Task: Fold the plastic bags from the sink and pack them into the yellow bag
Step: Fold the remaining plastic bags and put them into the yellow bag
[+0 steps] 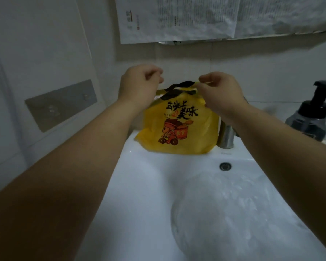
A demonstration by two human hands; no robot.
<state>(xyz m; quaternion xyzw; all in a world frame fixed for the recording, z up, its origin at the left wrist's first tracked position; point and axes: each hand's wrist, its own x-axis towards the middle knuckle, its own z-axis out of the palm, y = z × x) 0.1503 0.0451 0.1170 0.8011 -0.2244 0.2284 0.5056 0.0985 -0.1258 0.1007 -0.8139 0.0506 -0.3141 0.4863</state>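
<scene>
Both hands are raised at the top of the yellow bag [179,132], which stands on the back ledge of the sink [143,185], directly below and between them. The left hand [139,85] has its fingers curled at the bag's left top corner; it seems to pinch the handle there, though the contact is partly hidden. The right hand [222,93] pinches a thin yellow strip of the bag's upper edge between thumb and forefinger. The two hands are a little apart, with the bag's dark-printed mouth between them.

This looks like work on the bag's mouth, probably spreading it to take more. The bag already bulges, so some packing seems done. Nearer the person than the hands, low in the basin, lies crumpled clear plastic [224,213], apparently bags not yet folded. The next move would call for letting go with one hand, reaching back down for that film and flattening it, while the bag is kept from slumping.

A metal tap [227,136] stands just under the right hand, touching or nearly touching the bag's side, and could snag it. A dark pump bottle [310,117] sits well to the right of the right hand. Printed sheets [177,17] hang on the wall above both hands, and a metal plate [60,104] lies left of the left hand.
</scene>
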